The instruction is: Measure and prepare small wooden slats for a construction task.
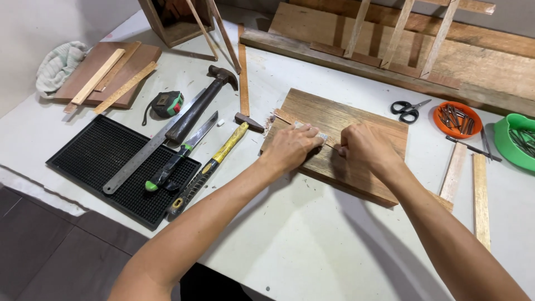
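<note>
Left hand (291, 147) curled over a thin wooden strip (285, 117), fingers closed and pressed down on it; small grey object under the fingertips, kind not discernible. Right hand (365, 146) closed in a fist just beside the left, knuckles up; whatever sits inside the grip hidden by the fingers. Strip lying diagonally across a brown wooden board (340, 120), only its upper left end visible, the rest covered by both hands. Board flat on the pale surface (312, 234), near edge partly masked by the forearms; wood shavings at its upper left corner.

Left of the board: yellow-handled chisel (209, 164), green-handled knife (178, 153), steel ruler (147, 150) and claw hammer (200, 103), lower ends resting on a black ribbed mat (95, 156). Green tape measure (168, 103) beyond the mat. Further left, light slats on a reddish board (134, 61), with a pale cloth (58, 64) partly behind it.

Right of the board: black scissors (408, 110), orange bowl (458, 120) of nails, green container (515, 139) cut off by the frame edge. Two short wood slats (480, 192) near the right forearm.

Far edge: long planks (462, 61) and an upright slatted frame, tops cut off; a wooden box (175, 22) only partly in view.
</note>
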